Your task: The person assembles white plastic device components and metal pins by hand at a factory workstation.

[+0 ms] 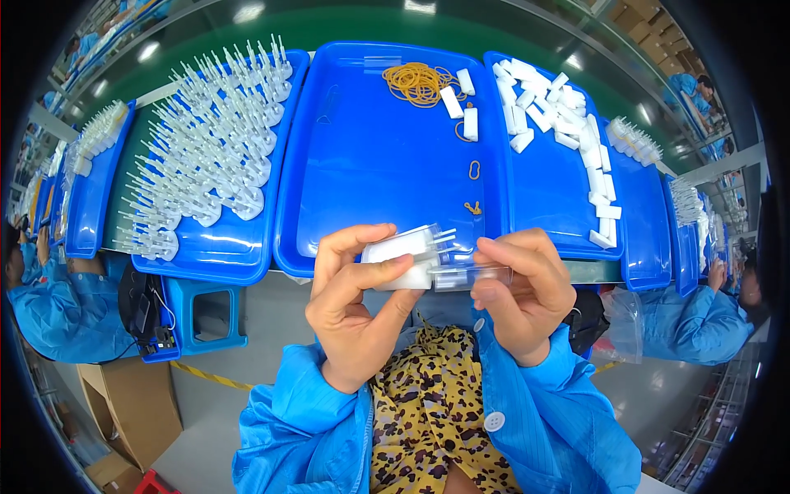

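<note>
In front of my chest, above the near edge of the middle blue tray (pixel 378 189), my left hand (pixel 350 300) grips white blocks (pixel 403 257) between thumb and fingers. Thin white prongs (pixel 445 237) stick out on their right side, with clear plastic around them. My right hand (pixel 533 288) pinches a clear plastic tube (pixel 457 278) whose left end meets the lower white block. Whether the tube goes around any prongs, I cannot tell. The middle tray holds a heap of tan rubber bands (pixel 418 85) and a few loose white blocks (pixel 451 103) in its far right part.
A left blue tray carries rows of clustered white pronged pieces (pixel 214 140). The right blue tray has many white blocks (pixel 543 107) piled up. Further trays stand at both sides. Co-workers in blue sleeves (pixel 58 305) sit left and right. Below left are a blue stool (pixel 210 313) and a cardboard box (pixel 136 399).
</note>
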A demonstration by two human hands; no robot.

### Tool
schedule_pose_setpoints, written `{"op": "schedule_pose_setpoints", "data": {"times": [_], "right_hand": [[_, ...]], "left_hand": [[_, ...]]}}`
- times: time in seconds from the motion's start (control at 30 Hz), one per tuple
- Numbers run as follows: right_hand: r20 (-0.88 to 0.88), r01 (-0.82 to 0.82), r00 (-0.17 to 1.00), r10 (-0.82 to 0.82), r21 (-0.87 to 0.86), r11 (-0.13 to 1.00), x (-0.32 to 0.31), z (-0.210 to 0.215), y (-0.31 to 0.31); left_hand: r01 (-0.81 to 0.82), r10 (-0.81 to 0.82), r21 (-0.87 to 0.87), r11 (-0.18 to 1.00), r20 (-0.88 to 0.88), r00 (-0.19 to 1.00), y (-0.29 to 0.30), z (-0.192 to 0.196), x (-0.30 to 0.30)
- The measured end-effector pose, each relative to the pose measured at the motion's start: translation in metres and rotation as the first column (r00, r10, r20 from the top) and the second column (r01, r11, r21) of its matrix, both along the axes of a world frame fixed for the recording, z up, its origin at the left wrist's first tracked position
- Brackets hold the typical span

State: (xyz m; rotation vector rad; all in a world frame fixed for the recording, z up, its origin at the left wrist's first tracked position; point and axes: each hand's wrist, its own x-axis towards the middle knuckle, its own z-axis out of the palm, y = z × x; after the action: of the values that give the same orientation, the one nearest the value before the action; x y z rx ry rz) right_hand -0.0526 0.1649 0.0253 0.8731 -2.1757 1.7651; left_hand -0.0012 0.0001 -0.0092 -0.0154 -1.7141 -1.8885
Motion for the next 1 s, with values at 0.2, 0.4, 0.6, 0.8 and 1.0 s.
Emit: {"op": "schedule_pose_setpoints", "data": {"times": [0.2, 0.4, 0.6, 0.8, 1.0], "right_hand": [[0.020, -0.016, 1.000, 0.018, -0.076, 0.997, 0.003, -0.003, -0.008], [-0.047, 0.016, 0.999, -0.018, -0.052, 0.999, 0.002, -0.004, -0.012], [-0.205, 0.081, 0.977, -0.065, 0.071, 0.994, 0.000, -0.002, -0.008], [0.061, -0.038, 0.997, 0.042, -0.055, 0.998, -0.004, 0.001, -0.013], [0.157, -0.052, 0.986, 0.063, -0.075, 0.996, -0.010, -0.003, -0.017]], "left_hand": [[-0.044, 0.044, -0.057, 0.997, 0.006, 0.999, -0.001, 0.001, 0.000], [-0.089, 0.088, -0.141, 0.986, -0.013, 0.996, 0.001, 0.002, 0.000], [-0.100, 0.092, -0.342, 0.934, -0.038, 0.995, -0.004, 0.004, 0.001], [-0.104, 0.081, -0.378, 0.920, -0.077, 0.994, -0.004, 0.008, -0.001], [-0.130, 0.117, -0.411, 0.902, -0.058, 0.991, -0.005, 0.009, -0.003]]}}
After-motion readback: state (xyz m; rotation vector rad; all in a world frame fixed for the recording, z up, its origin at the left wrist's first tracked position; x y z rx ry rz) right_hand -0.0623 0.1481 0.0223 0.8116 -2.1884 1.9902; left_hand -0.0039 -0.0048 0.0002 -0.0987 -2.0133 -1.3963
